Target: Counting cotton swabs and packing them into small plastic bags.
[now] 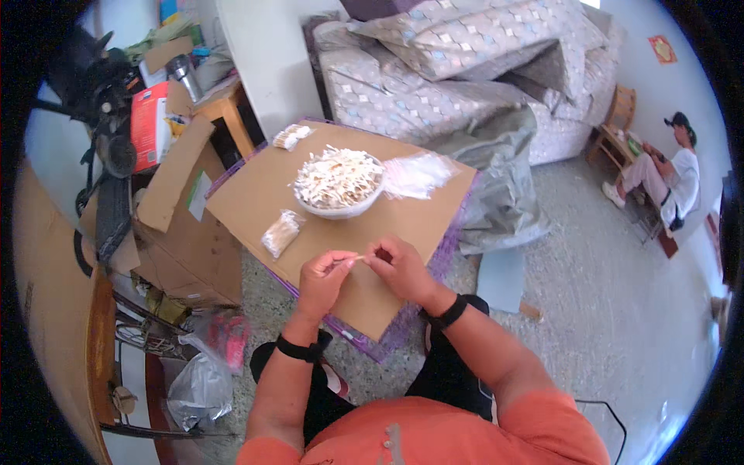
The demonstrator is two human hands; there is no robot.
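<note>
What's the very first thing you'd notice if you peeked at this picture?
Probably the white bowl heaped with pale little sticks, sitting in the middle of the cardboard-topped table. Just below it, the left hand and right hand pinch one thin stick between their fingertips. Behind the table, a big pile of patterned cushions fills the top of the view.

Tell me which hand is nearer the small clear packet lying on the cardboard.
Left. The left hand sits just below and right of the small clear packet; the right hand is farther right, past the left.
</note>
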